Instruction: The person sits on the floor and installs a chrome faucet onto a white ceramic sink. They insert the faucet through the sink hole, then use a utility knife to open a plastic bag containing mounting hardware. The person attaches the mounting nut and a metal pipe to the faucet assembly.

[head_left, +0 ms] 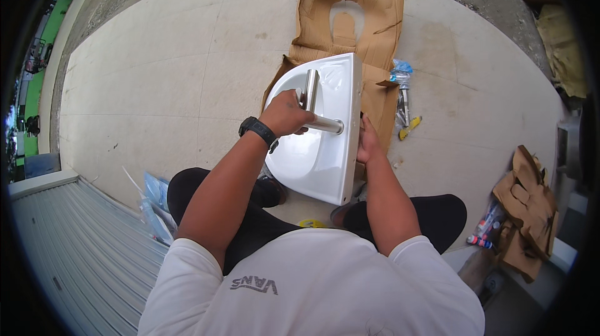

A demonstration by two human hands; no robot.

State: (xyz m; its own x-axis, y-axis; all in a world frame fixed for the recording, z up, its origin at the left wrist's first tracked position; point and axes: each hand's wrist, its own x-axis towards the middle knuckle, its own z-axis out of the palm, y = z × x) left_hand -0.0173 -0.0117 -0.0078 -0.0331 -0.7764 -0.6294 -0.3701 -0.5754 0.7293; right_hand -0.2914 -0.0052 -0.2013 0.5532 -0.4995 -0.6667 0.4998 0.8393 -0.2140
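Observation:
A white ceramic washbasin (297,164) rests on brown cardboard between my knees, its rounded front to the left and its flat back edge to the right. A shiny metal tap (326,124) stands on its ledge near that back edge. My left hand (287,115), with a black watch at the wrist, is wrapped round the tap at the bend where its two tubes meet. Reaching in from the right, my right hand (370,142) curls behind and under the basin's back edge. The basin hides most of those fingers and whatever they grip.
Opened cardboard (381,24) with a cut-out extends beyond the basin. A plastic-wrapped metal pipe fitting (404,98) and a yellow cutter (410,128) lie to the right. Torn cardboard (525,211) sits far right, blue-tinted plastic wrap (156,208) by my left knee, and a ribbed metal shutter (81,255) lower left.

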